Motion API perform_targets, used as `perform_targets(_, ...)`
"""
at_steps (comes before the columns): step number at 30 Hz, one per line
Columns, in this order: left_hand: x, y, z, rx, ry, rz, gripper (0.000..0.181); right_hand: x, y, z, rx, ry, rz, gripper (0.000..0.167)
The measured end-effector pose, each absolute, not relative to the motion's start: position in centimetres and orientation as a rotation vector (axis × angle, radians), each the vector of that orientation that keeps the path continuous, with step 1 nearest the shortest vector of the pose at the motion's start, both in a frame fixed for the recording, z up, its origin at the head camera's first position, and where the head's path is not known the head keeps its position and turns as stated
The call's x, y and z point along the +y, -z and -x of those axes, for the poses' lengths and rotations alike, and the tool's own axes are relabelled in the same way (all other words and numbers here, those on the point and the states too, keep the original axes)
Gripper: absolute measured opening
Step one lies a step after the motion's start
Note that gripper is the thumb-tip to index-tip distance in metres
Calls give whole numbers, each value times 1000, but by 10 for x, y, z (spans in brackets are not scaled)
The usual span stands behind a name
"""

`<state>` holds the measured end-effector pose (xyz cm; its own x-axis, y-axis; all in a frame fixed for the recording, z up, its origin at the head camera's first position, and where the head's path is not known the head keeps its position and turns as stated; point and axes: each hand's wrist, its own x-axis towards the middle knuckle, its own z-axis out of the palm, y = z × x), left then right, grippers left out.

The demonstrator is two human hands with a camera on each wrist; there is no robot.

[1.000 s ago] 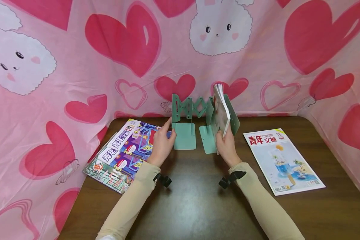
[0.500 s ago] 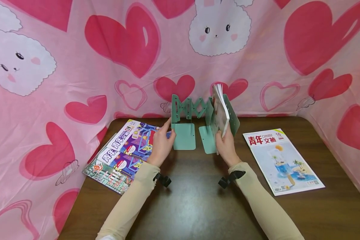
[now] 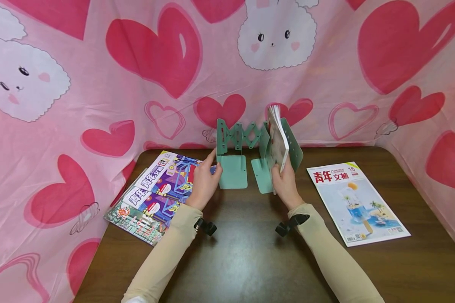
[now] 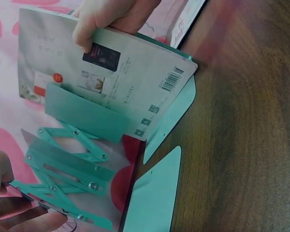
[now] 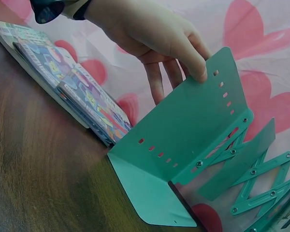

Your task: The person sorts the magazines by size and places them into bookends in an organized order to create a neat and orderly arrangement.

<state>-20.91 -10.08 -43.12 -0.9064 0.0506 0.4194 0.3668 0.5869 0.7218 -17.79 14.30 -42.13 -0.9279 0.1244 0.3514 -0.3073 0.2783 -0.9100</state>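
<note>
- Almost nothing has been moved since the earlier frame: both hands and the held things are kept in nearly the same spots
- The standing magazine [image 3: 278,141] is held on its edge by the right hand [image 3: 287,183], near its lower front part
- The right thumb [image 4: 88,38] is pressed on the back cover, and the other fingers are put round the far side; whether they are outside the right end plate [image 3: 295,147] or inside it cannot be told
- The standing magazine is set between the middle plate [image 4: 84,111] and the right end plate of the green bookend [image 3: 233,172]
- Part of the back cover is hidden by the middle plate
- The left end plate [image 5: 183,121] is pinched at its edge by the left hand [image 3: 205,179], with the thumb on the inner side and the other fingers on the outer side
- The plates are joined at the back by zigzag bars [image 3: 254,134]
- Purple magazines [image 3: 163,189] are laid flat, overlapping, beside the left hand
- A white magazine [image 3: 358,206] with an ice lolly picture is laid flat to the right
- All is held up by a brown table [image 3: 246,261]
</note>
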Motion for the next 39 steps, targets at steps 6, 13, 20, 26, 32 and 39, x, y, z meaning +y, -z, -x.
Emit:
perform_targets(6,-101,433,210,-2458,1234,339,51,143,420,177,-2203,-1688,-163,58)
perform_targets(13,-102,435,210,-2458,1256,342,51,141,420,175,-2198,-1662,-161,58)
perform_targets(20,-102,434,210,-2463,1264,344,51,147,446,191,-2159,-1641,-158,57)
perform_targets(26,-102,433,209,-2458,1264,345,51,150,457,197,-2176,-1636,-171,55)
perform_targets(32,-103,434,208,-2457,1283,353,51,150,457,197,-2186,-1598,-203,51)
perform_targets(39,-104,433,207,-2464,1298,353,51,151,453,195,-2208,-1597,-210,51)
